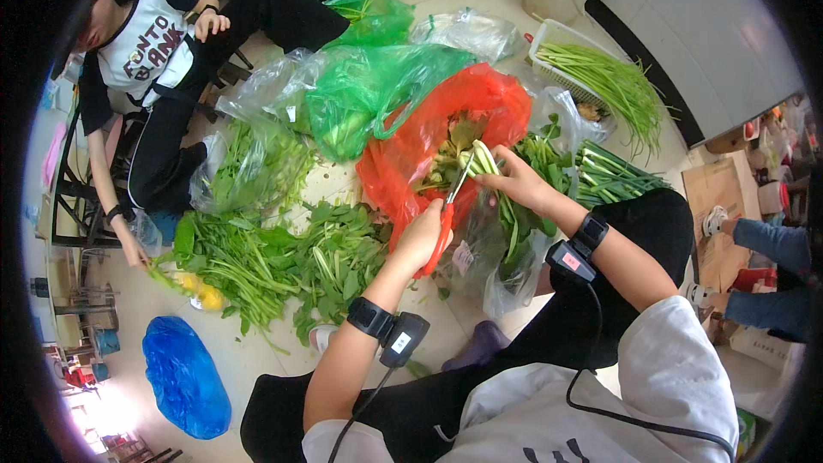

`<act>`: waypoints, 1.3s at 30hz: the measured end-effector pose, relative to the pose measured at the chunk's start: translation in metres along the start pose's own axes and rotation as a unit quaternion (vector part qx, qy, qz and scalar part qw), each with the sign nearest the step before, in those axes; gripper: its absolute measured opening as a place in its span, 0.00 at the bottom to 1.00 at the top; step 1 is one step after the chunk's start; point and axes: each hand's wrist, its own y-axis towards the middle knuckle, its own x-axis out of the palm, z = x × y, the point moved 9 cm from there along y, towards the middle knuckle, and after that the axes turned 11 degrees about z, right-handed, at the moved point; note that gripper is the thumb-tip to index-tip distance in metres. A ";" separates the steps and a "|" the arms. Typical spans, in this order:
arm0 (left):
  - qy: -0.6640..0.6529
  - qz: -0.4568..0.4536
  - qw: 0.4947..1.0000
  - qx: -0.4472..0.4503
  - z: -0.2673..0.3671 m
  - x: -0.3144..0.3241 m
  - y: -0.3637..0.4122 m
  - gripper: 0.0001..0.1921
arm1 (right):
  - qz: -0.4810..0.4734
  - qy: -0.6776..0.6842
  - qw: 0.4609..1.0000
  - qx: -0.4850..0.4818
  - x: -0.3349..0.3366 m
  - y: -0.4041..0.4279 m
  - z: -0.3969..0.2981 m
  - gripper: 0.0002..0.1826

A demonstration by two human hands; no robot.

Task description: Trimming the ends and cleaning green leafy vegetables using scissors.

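My left hand (424, 236) grips the orange handles of a pair of scissors (445, 222), whose blades point up at the pale stem ends of a bunch of leafy greens (487, 161). That bunch is in my right hand (514, 177), its dark leaves hanging below the fingers. Whether the blades touch the stems, I cannot tell. Under the stem ends lies a red plastic bag (411, 119), spread wide, with leafy trimmings (443, 164) inside. Close to my right wrist is a clear plastic bag (498, 270) with more leaves.
Loose leafy greens (257, 263) cover the floor at left, beside a blue plastic bag (186, 376). Beyond are green plastic bags (360, 90) and a white basket (553, 35) of long green stalks. Spring onions (611, 170) lie at right. Another person (154, 45) sits at upper left.
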 end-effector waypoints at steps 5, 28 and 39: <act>-0.060 0.052 0.997 -0.002 0.010 -0.011 0.004 0.12 | -0.040 0.017 0.998 0.055 0.005 -0.002 0.000 0.15; -0.159 -0.046 0.973 -0.163 0.018 0.003 0.011 0.16 | 0.053 -0.191 0.980 -0.007 -0.027 0.023 0.018 0.20; -0.193 -0.096 0.963 -0.162 0.017 -0.003 0.007 0.18 | 0.025 -0.021 0.999 -0.007 -0.024 0.020 0.011 0.20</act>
